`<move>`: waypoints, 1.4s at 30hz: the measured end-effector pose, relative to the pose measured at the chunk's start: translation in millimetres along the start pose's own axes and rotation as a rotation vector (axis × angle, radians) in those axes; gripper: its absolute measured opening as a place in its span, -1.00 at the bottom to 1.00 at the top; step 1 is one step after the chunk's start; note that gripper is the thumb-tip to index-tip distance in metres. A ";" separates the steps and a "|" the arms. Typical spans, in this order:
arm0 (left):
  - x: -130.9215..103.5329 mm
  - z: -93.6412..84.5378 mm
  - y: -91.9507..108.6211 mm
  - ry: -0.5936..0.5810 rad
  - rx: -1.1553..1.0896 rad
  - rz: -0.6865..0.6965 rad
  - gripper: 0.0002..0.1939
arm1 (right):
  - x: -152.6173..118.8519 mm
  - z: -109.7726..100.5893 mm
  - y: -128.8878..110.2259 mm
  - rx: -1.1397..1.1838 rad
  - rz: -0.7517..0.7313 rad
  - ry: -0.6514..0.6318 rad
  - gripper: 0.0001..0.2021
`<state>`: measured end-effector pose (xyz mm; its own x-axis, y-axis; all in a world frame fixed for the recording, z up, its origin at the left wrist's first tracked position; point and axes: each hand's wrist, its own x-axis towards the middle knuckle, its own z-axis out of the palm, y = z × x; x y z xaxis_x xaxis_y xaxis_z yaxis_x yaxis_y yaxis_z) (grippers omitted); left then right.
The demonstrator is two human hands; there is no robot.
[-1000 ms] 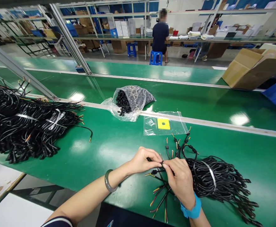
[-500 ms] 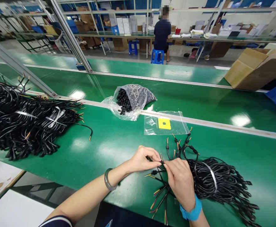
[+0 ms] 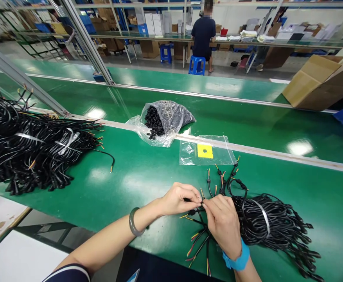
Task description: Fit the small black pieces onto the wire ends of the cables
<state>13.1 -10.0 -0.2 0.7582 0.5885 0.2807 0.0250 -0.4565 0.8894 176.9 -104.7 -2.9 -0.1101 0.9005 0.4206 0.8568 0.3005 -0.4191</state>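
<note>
Your left hand (image 3: 181,199): thumb and forefinger pinched on black cable end (image 3: 202,201). Your right hand (image 3: 222,219): fingers curled, thumb and forefinger clamped on same cable end, fingertips nearly meeting left hand's. Cable end over green counter (image 3: 148,176), between your hands. Tied cable bundle (image 3: 279,223) on counter, just beside your right hand.

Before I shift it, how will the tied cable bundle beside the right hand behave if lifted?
The cable bundle will likely hold together around its middle, where a white tie wraps it. Its loose ends will probably flop, since they fan out untied. It may feel heavy, being densely packed.
</note>
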 end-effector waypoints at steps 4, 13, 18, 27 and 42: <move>1.0 1.9 -1.4 -0.047 -0.002 -0.028 -0.82 | -0.3 0.4 -0.2 -0.003 -0.007 -0.017 -0.74; 3.0 9.7 -8.1 0.143 -0.341 -0.297 -0.58 | -0.4 -1.4 0.4 -0.042 0.032 0.020 -0.84; 3.5 8.2 -5.6 0.116 -0.259 -0.329 -0.80 | -2.3 -0.4 1.1 -0.020 0.037 0.019 -0.84; 3.6 8.9 -10.5 0.102 -0.370 -0.343 -0.66 | -1.6 0.3 1.5 -0.003 0.033 0.031 -0.85; 11.8 -15.5 -11.0 0.472 -0.163 -0.274 -0.57 | 0.5 0.7 -0.7 -0.018 0.223 0.144 -0.89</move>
<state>11.7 12.4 -1.1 0.3644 0.9222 0.1295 0.0502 -0.1583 0.9861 175.9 -104.2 -3.0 0.1539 0.8893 0.4306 0.8607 0.0934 -0.5005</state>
